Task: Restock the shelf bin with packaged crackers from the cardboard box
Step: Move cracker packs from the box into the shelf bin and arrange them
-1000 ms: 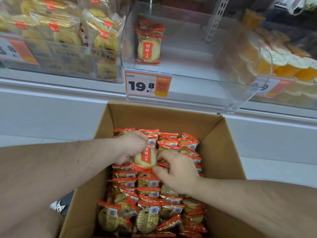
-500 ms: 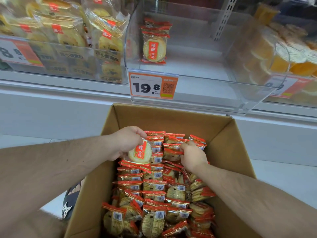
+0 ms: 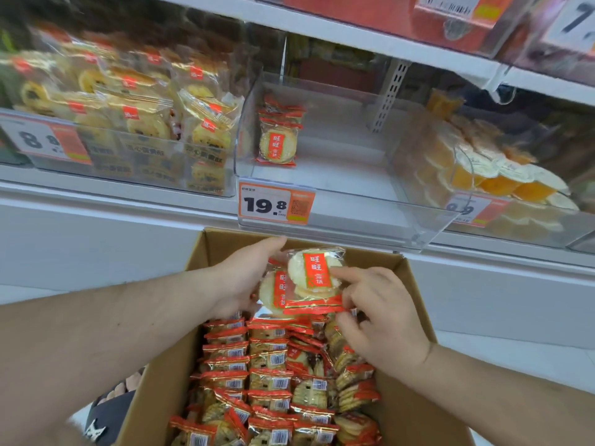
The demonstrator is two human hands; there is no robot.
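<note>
- Right hand (image 3: 380, 320) pinches the lower red edge of the front clear-wrapped round cracker pack with the red label (image 3: 317, 272), index finger stretched out onto the label.
- Left hand (image 3: 240, 278) cups a second, similar cracker pack (image 3: 273, 292) from the left side, fingers wrapped behind it. The front pack overlaps this one, so half of it's hidden.
- Both packs sit just above the far end of the open brown cardboard box (image 3: 415, 304), which is crammed with rows of the same red-edged packs (image 3: 270, 378), barcodes facing up.
- Straight above the box is the clear plastic shelf bin (image 3: 354, 201) with an orange-and-white 19.8 price tag (image 3: 276, 203) on its front lip. The front wall stands between the hands and the inside.
- Only a small stack of the same crackers (image 3: 278, 136) stands at the bin's back left.
- Left neighbour bin holds yellow pastry packs (image 3: 145, 104); right one has orange jelly cups (image 3: 502, 175).
- A dark slipper (image 3: 109, 413) pokes out on the floor left of the box.
</note>
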